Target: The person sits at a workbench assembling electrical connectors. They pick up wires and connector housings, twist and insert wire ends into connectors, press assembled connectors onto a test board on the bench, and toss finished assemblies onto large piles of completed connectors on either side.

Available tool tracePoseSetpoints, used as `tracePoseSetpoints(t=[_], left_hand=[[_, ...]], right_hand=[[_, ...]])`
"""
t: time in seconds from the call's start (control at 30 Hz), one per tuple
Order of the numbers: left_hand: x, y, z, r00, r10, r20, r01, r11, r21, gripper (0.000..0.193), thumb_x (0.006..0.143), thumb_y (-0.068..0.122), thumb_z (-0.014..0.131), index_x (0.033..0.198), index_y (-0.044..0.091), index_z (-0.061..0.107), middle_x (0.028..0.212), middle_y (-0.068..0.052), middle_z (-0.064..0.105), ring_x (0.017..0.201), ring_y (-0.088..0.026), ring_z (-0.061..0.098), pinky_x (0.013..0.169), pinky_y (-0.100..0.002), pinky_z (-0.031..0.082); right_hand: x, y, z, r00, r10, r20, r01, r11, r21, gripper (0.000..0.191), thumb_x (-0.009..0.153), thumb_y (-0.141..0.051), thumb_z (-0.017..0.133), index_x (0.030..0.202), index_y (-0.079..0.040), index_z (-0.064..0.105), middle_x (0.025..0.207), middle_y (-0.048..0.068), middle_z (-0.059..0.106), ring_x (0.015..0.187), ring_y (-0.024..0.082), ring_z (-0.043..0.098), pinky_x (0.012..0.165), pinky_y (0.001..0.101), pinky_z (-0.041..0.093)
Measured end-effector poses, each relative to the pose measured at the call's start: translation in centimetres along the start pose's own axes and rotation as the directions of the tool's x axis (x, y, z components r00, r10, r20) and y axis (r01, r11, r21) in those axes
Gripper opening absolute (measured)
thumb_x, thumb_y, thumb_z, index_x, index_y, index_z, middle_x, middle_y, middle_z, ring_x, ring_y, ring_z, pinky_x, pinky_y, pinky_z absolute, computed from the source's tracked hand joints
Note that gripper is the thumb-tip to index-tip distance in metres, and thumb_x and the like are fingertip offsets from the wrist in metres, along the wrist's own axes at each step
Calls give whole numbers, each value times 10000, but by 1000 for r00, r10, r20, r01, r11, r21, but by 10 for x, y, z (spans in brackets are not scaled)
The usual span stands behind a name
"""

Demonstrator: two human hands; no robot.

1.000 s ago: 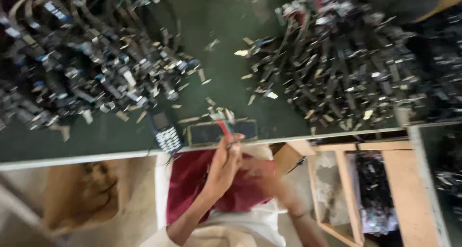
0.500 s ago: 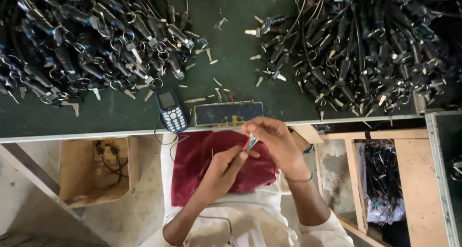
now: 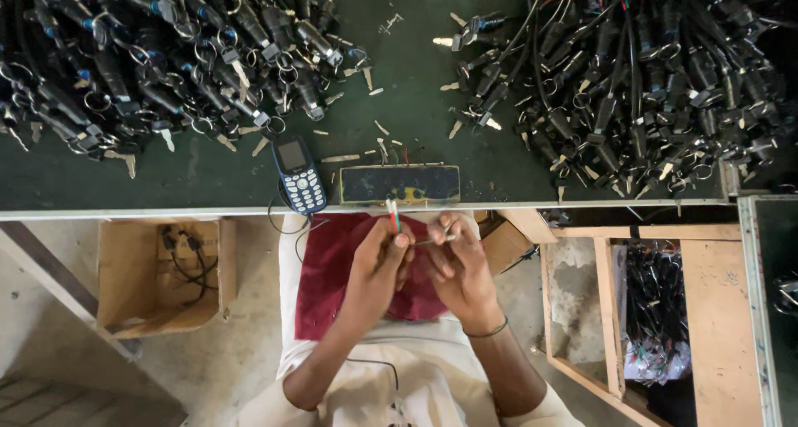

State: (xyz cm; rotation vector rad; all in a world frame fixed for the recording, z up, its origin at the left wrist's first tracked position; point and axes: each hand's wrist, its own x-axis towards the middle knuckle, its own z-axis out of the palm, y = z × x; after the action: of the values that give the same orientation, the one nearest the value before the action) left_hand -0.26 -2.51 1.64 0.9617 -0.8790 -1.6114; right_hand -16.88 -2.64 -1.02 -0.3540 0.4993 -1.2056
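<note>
At lower centre, the left hand (image 3: 378,265) pinches the red, white and green wires (image 3: 392,215) upright; the right hand (image 3: 455,261) grips a thin metal tool (image 3: 438,237). Steadying both hands over the maroon cloth (image 3: 332,269) would likely help.

I see a blue keypad phone (image 3: 298,177) lying at the green table's (image 3: 416,103) near edge, its small rectangular screen dark grey. Just right of it lies a dark flat rectangular box (image 3: 400,184) with yellowish marks. On the floor, lower left, an open brown cardboard box (image 3: 162,276) stands.
</note>
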Motion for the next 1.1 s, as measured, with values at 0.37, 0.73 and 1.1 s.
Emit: tracePoseSetpoints(t=[0.37,0.73,1.1], left_hand=[[-3,-12,-13,838,-395,376,430,903,-11,283,1078,244,531,929,27,636,731,23,505,602,-65,454,529,-235,382],[-2,-16,-16,987,-149,67,157,978,-139,218,1093,234,527,1032,39,603,861,-29,583,760,-96,563,690,-268,505],[-8,-18,-13,985,-124,117,146,968,-205,248,1164,246,484,1027,42,523,933,-9,483,936,-122,480,879,-305,408]], right_hand=[[26,-122,66,498,464,733,664,341,-666,171,1005,-167,644,1083,-21,684,1128,104,722,1094,211,718,891,320,613],[-12,-28,52,991,-119,57,121,650,-750,647,826,-168,823,1355,-72,463,1091,25,518,843,61,539,672,221,478],[-8,-14,48,973,37,-226,-75,984,-164,242,993,-63,638,1228,-16,666,867,40,645,589,69,541,477,236,392]])
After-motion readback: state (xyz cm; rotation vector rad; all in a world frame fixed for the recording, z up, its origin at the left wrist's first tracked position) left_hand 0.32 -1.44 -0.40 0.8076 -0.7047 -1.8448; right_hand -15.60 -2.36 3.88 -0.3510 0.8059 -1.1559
